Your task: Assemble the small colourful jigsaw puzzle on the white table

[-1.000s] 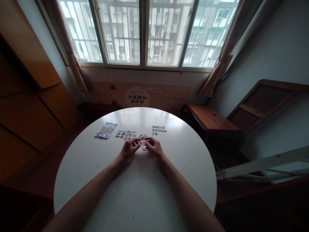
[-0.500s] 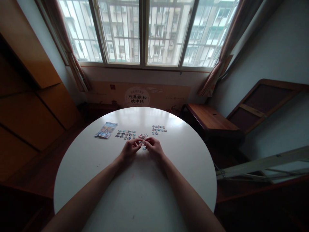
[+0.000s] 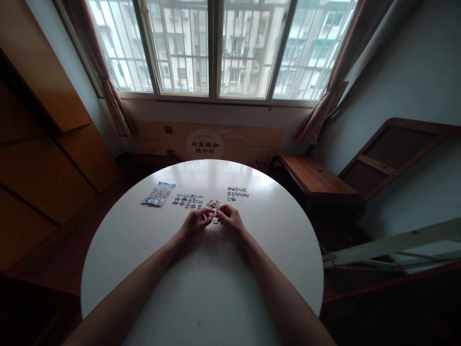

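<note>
Flanking puzzle pieces [image 3: 215,203], both hands [image 3: 195,221] [image 3: 231,220] lie well inside the table edge [image 3: 317,259]

The table [image 3: 283,230] offers passage at right; puzzle pieces [image 3: 214,203] obstruct the far centre.

On the tan printed panel [image 3: 241,144] below the window, dark Chinese characters read 月满颐和 over 映中秋, two lines inside a pale round emblem [image 3: 204,137]; the smaller lettering above them and at either side is too faint to read; so is the red square mark [image 3: 168,129] at the panel's left; print on the colourful sheet [image 3: 159,193] is illegible.
</note>
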Action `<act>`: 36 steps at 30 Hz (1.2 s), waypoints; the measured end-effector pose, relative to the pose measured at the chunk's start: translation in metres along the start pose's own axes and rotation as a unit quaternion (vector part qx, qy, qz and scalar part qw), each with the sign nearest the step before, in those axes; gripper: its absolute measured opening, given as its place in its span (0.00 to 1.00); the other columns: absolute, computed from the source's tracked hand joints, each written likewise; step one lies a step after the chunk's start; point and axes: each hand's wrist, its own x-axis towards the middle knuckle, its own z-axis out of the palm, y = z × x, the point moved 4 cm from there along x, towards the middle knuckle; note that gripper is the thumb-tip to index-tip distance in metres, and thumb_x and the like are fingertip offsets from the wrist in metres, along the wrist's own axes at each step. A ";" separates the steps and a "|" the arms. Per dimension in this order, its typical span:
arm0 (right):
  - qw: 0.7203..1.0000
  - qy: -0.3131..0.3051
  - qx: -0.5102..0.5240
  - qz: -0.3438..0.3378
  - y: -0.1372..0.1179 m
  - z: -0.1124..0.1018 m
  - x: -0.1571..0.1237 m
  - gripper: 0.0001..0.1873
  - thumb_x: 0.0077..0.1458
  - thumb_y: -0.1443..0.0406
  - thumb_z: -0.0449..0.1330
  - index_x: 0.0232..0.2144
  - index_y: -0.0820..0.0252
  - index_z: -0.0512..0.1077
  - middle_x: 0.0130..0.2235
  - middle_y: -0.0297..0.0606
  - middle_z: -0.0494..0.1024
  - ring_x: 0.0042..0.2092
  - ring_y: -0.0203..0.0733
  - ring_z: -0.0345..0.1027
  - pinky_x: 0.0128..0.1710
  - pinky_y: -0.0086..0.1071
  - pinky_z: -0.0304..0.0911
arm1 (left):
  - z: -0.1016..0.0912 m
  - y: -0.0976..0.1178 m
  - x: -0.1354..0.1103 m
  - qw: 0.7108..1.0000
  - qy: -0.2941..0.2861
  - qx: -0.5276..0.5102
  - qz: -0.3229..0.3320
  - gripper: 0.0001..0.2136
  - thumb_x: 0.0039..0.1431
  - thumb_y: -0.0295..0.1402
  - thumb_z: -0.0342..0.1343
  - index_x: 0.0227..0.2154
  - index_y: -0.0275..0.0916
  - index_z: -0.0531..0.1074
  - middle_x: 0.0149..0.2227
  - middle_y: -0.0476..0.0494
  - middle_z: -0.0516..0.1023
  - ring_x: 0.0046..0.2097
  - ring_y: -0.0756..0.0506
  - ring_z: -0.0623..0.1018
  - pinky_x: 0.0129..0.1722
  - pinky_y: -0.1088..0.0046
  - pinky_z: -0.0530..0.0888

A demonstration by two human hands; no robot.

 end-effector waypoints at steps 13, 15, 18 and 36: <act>1.000 0.005 -0.003 -0.011 0.000 -0.001 -0.001 0.15 0.47 0.55 0.60 0.26 0.61 0.66 0.22 0.33 0.73 0.22 0.33 0.66 0.21 0.26 0.61 | -0.001 0.003 0.000 0.999 0.021 -0.011 -0.023 0.11 0.53 0.39 0.54 0.33 0.35 0.70 0.21 0.51 0.70 0.22 0.54 0.68 0.22 0.80 0.65; 1.000 0.009 -0.004 -0.013 0.001 -0.001 0.000 0.15 0.47 0.55 0.60 0.26 0.61 0.66 0.22 0.33 0.73 0.22 0.33 0.66 0.21 0.26 0.61 | -0.001 0.004 0.000 1.000 0.016 -0.009 -0.021 0.11 0.54 0.39 0.54 0.30 0.35 0.70 0.22 0.51 0.70 0.23 0.53 0.69 0.23 0.80 0.66; 1.000 0.010 -0.002 -0.016 0.000 -0.001 -0.001 0.15 0.47 0.55 0.61 0.26 0.62 0.66 0.22 0.33 0.73 0.21 0.33 0.66 0.21 0.26 0.61 | -0.001 0.002 0.001 1.000 0.010 -0.007 -0.017 0.10 0.54 0.38 0.54 0.31 0.35 0.70 0.22 0.50 0.71 0.23 0.53 0.69 0.23 0.80 0.66; 0.999 0.018 0.028 0.012 -0.003 0.001 -0.002 0.17 0.42 0.55 0.64 0.29 0.62 0.67 0.20 0.31 0.73 0.20 0.33 0.66 0.19 0.26 0.61 | -0.002 0.004 -0.001 0.999 0.024 0.037 0.015 0.13 0.53 0.41 0.56 0.34 0.36 0.73 0.23 0.50 0.73 0.24 0.53 0.71 0.23 0.80 0.67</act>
